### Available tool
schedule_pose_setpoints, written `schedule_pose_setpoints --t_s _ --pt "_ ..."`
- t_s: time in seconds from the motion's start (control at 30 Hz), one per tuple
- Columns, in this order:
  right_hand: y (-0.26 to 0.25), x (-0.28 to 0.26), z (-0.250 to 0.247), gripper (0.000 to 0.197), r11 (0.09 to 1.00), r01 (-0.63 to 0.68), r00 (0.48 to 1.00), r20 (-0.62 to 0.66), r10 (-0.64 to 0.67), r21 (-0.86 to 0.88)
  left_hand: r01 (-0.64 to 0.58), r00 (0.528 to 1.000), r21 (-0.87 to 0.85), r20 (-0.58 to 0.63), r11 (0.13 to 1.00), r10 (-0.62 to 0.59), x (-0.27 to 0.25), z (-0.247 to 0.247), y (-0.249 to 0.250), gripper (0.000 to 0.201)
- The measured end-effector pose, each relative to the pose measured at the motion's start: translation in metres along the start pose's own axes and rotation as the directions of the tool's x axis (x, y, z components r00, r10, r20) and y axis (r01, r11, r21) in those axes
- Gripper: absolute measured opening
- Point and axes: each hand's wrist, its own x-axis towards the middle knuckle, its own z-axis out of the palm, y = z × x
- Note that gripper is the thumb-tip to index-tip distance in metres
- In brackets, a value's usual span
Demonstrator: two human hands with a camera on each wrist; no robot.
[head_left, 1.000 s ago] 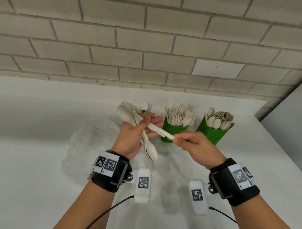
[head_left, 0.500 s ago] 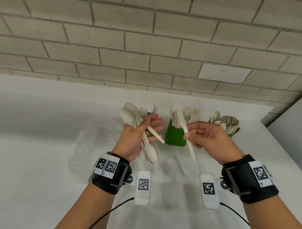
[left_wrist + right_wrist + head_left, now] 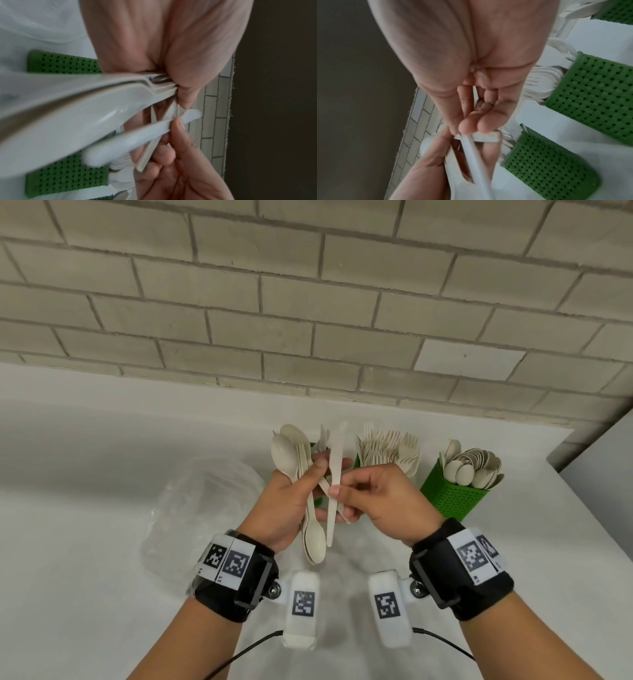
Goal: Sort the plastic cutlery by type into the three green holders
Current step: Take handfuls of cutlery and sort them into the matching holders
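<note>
- White table (image 3: 85, 542) under a pale brick wall (image 3: 308, 302).
- Left hand (image 3: 284, 501) nearest, fingers curled round a bundle of spoons (image 3: 313, 529), bowls sticking out both above and below the fist.
- Right hand (image 3: 380, 501) just right of the bundle, thumb and fingers pinching a single knife (image 3: 334, 484), held upright, touching the left fingers.
- Clear plastic bag (image 3: 205, 508) left of the bundle, on the table.
- Behind the bundle: green holder (image 3: 317, 450), mostly hidden.
- Further right: fork holder (image 3: 387, 450), then spoon holder (image 3: 452, 494).
</note>
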Motion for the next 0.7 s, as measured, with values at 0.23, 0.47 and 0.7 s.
schedule_pose_setpoints --t_s 0.23,0.47,0.7 --pt "-0.016 0.036 -0.012 0.015 0.987 0.153 0.922 -0.367 -0.123 0.055 -0.008 0.995 -0.019 -0.104 1.000 0.006 -0.006 -0.029 0.009 0.032" --pt "-0.004 0.089 0.007 0.016 0.975 0.023 0.929 -0.354 -0.103 -0.222 0.013 0.995 -0.003 -0.096 1.000 -0.013 -0.014 -0.038 0.013 0.033" --pt "-0.013 0.081 0.014 0.027 0.922 0.081 0.862 -0.438 -0.256 -0.378 0.040 0.996 0.057 -0.077 0.998 -0.036 -0.015 -0.037 0.016 0.032"
